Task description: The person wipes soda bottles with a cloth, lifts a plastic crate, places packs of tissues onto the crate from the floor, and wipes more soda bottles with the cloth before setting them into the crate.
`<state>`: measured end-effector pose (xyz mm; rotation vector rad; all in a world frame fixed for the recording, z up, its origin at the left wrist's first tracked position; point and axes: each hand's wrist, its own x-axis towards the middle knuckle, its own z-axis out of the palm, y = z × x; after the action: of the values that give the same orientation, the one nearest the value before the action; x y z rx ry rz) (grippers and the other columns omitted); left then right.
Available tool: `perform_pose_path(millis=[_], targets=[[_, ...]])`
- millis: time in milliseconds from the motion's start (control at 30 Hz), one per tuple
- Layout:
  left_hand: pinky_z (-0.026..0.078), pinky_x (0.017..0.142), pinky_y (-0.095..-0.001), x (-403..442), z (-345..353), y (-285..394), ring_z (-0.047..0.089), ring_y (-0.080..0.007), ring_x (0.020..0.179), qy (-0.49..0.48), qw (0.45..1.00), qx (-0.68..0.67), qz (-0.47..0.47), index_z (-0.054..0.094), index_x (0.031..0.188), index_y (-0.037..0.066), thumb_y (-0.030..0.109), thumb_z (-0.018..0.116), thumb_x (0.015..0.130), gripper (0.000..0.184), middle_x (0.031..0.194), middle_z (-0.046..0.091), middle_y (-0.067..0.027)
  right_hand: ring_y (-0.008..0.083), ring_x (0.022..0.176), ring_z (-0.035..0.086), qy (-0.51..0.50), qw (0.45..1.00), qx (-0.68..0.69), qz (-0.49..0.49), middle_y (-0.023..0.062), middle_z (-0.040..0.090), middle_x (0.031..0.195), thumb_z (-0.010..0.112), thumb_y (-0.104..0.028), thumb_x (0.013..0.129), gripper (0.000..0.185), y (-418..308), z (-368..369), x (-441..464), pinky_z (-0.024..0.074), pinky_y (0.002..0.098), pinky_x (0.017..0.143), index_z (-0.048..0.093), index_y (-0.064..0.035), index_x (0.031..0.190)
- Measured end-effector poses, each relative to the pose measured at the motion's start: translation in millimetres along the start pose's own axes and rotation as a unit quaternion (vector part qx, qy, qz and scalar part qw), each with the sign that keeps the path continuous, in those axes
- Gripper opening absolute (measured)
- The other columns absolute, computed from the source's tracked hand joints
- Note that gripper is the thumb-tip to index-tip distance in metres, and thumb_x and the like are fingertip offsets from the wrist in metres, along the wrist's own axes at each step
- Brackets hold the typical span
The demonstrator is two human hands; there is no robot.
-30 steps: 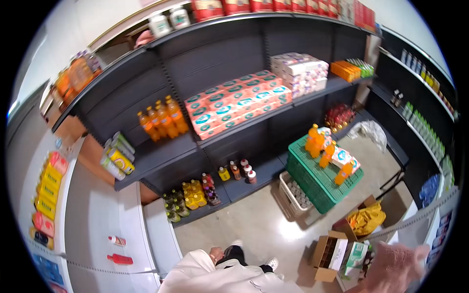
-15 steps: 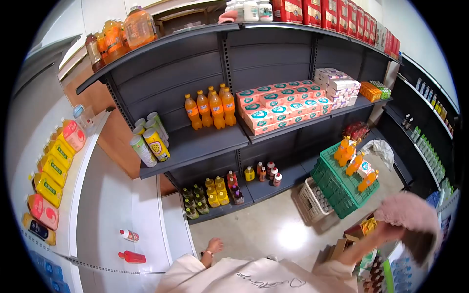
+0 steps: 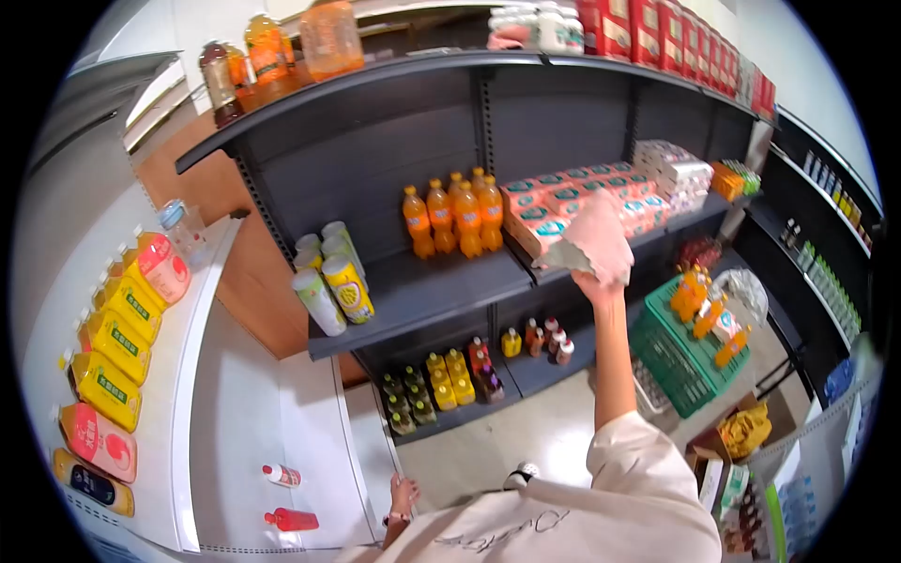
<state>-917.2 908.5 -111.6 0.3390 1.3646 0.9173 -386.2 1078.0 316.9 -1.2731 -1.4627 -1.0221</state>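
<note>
My right hand (image 3: pixel 599 286) is raised in front of the dark shelving and grips a pink cloth (image 3: pixel 601 239). The cloth hangs loosely and hides part of the pink tissue packs (image 3: pixel 535 225) on the middle shelf behind it. Low down, my left hand (image 3: pixel 404 493) hangs beside the white shelf edge (image 3: pixel 371 422) with its fingers loosely bent and nothing visible in them. Left of the packs stand several orange soda bottles (image 3: pixel 467 220), and farther left several drink cans (image 3: pixel 347 289).
Small bottles (image 3: pixel 450 380) line the low shelf. A green crate (image 3: pixel 671 352) holding orange bottles stands on the floor at right. Juice bottles (image 3: pixel 113 338) fill the white shelf at left. Two red bottles (image 3: pixel 291 519) lie below it. Red boxes (image 3: pixel 648 33) stand on top.
My right hand has swung from the far right up and left with the pink cloth, now before the middle shelf. The view has turned slightly; my left hand is lower in it.
</note>
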Motion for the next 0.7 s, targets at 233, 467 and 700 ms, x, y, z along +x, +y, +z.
perform_pose_path(millis=[233,467,700], targets=[[0.048,0.070,-0.0322,29,50,50,0.057,-0.0153,0.077,-0.018,0.999,0.002,0.043,0.031,0.136,0.022,0.020,0.056,0.086,0.056,0.096,0.061,-0.0051,0.0213,0.100,0.053,-0.031,0.376,0.775,0.506,0.0054,0.057,0.106,0.053,-0.030,0.082,0.033,-37,62,-31,0.0455,0.0381,0.081,0.053,-0.0098,0.108],[0.046,0.067,-0.0219,37,219,234,0.054,-0.0081,0.076,-0.121,0.940,0.151,0.282,0.039,0.133,0.009,0.013,0.050,0.093,0.042,0.094,0.062,-0.0052,0.0206,0.058,0.056,-0.383,0.913,0.001,0.143,0.0051,0.052,0.069,0.055,-0.009,0.070,0.011,-68,82,-41,0.0421,0.0353,0.049,0.053,-0.0104,0.081],[0.046,0.076,-0.0249,118,396,357,0.054,-0.0112,0.085,-0.196,0.831,0.269,0.446,0.047,0.126,0.008,0.015,0.059,0.088,0.040,0.101,0.057,-0.0060,0.0241,0.092,0.053,-0.045,0.491,0.676,0.547,0.0145,0.053,0.106,0.040,-0.028,0.092,0.037,-69,145,-130,0.0481,0.0385,0.074,0.046,0.0029,0.111]])
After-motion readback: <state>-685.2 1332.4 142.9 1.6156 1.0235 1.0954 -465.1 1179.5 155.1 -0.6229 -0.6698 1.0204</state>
